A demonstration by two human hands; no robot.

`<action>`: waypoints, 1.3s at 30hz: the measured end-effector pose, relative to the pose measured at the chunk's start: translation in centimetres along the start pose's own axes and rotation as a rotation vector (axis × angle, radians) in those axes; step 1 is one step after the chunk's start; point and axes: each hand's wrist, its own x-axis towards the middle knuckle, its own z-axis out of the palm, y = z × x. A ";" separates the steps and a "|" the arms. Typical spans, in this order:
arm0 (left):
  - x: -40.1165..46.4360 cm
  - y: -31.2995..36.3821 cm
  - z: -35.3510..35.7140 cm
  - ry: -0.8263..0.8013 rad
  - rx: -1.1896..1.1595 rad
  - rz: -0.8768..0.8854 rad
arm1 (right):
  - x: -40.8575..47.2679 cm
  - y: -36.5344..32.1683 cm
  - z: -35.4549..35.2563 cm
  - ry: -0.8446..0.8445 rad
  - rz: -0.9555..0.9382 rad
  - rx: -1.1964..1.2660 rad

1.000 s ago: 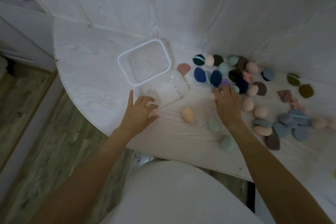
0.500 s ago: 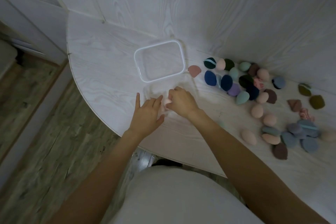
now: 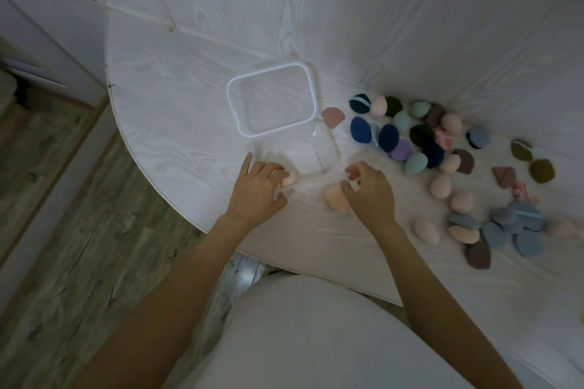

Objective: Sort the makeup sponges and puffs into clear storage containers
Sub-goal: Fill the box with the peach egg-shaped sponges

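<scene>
A clear storage container [image 3: 311,155] stands on the white table, just in front of its white-rimmed lid [image 3: 240,123]. My left hand [image 3: 256,191] grips the container's near-left corner. A pink sponge [image 3: 290,179] lies inside against its fingertips. My right hand [image 3: 371,194] hovers to the right of the container with its fingers loosely curled and apart, and their tips are at a peach sponge [image 3: 335,203] on the table. Several sponges and puffs [image 3: 420,139] in pink, blue, green, purple and brown lie scattered to the right.
A white wood-grain wall [image 3: 347,16] rises right behind the table. The table's curved edge [image 3: 189,215] runs close to my wrists, with wooden floor [image 3: 79,230] below to the left. A second cluster of grey-blue puffs [image 3: 512,227] lies at the near right.
My right hand has drawn back to the right, out of the container, to the peach sponge. A pink sponge now lies in the container by my left hand, which has stayed at the container's corner.
</scene>
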 end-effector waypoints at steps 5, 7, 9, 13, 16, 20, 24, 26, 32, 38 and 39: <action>0.3 0.9 -0.2 -0.034 -0.099 0.005 | -1.2 1.1 1.3 -0.195 0.061 -0.276; 0.4 1.1 -0.3 -0.037 -0.116 -0.029 | -1.3 0.8 1.0 -0.172 0.045 -0.216; 0.5 1.2 -0.4 -0.022 -0.117 -0.040 | -1.1 0.8 -0.2 -0.135 0.097 -0.044; 0.4 1.0 -0.5 0.014 -0.110 -0.038 | 0.1 -0.8 -3.6 -0.078 -0.044 0.300; 0.2 0.9 -0.5 0.006 -0.107 -0.054 | 2.5 -3.9 -2.9 -0.192 -0.276 0.213; 0.0 0.9 -0.5 -0.028 -0.091 -0.075 | 5.1 -5.9 0.5 -0.434 -0.451 -0.163; 0.0 1.0 -0.5 -0.044 -0.081 -0.077 | 5.5 -7.2 2.0 -0.437 -0.440 -0.436; 0.1 1.0 -0.4 -0.060 -0.069 -0.075 | 5.5 -7.7 2.4 -0.427 -0.384 -0.483; 0.1 1.2 -0.3 -0.089 -0.034 -0.032 | 5.1 -7.0 2.3 -0.371 -0.285 -0.400; 1.1 1.4 0.0 -0.147 0.031 -0.005 | 3.5 -5.7 1.8 -0.247 -0.340 -0.251; 1.2 1.5 0.0 -0.162 0.046 -0.001 | 3.0 -5.1 1.5 -0.211 -0.316 -0.180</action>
